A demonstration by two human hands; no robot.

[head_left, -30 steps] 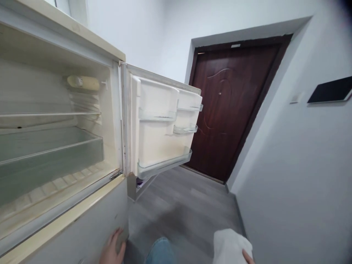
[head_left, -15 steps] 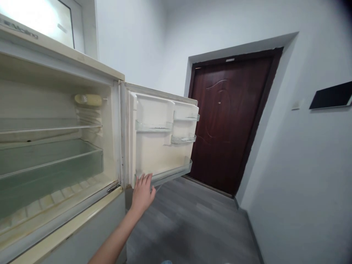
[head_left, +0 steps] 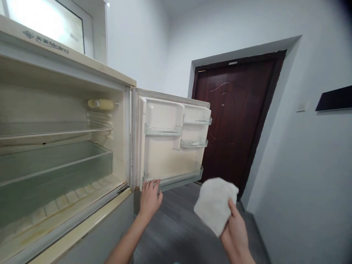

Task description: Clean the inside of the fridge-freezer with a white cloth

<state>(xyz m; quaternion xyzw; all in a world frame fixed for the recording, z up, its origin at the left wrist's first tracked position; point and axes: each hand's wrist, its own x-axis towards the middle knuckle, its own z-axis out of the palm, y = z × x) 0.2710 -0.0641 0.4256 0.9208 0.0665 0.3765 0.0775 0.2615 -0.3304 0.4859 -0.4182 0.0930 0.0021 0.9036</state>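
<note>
An old cream fridge (head_left: 66,58) stands open on my left, its glass shelves bare. Its open door (head_left: 165,154) swings out to the right, with clear plastic racks on the inside. My left hand (head_left: 150,198) grips the door's bottom rack near the hinge, fingers curled over the rim. My right hand (head_left: 236,233) is raised in front of the door and holds a folded white cloth (head_left: 216,203) between thumb and fingers.
A dark brown door (head_left: 236,121) closes the far end of the narrow hallway with its grey wood floor (head_left: 181,227). A white wall with a dark panel (head_left: 334,99) runs along the right. A bright window (head_left: 46,22) sits above the fridge.
My left hand rose from the lower fridge front to the door's bottom rack. My right hand lifted the white cloth into view. The view shifted slightly left and up.
</note>
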